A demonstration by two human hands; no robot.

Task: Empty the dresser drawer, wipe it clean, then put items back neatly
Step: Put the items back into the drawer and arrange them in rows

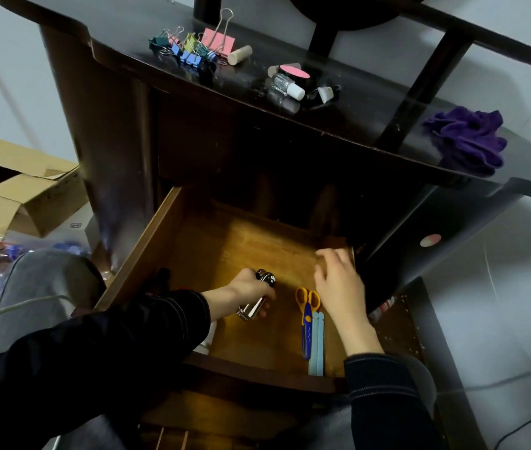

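The wooden drawer (251, 241) is pulled out below the dark dresser top (147, 56). Inside it, my left hand (248, 290) grips a shiny silver and black object (257, 303) near the drawer's middle front. My right hand (339, 284) hovers with relaxed fingers over the drawer's right side, holding nothing. Just left of it lie yellow-handled blue scissors (306, 316) and two light blue sticks (317, 345), lined up side by side. A purple cloth (468, 141) sits bunched on the dresser top at the right.
Several coloured binder clips (189, 47), a cream cylinder (240, 54), a glitter bottle (285, 87) and small caps lie on the dresser top. Open cardboard boxes (14, 190) stand on the left. A grey chair arm (40, 287) is by my left sleeve.
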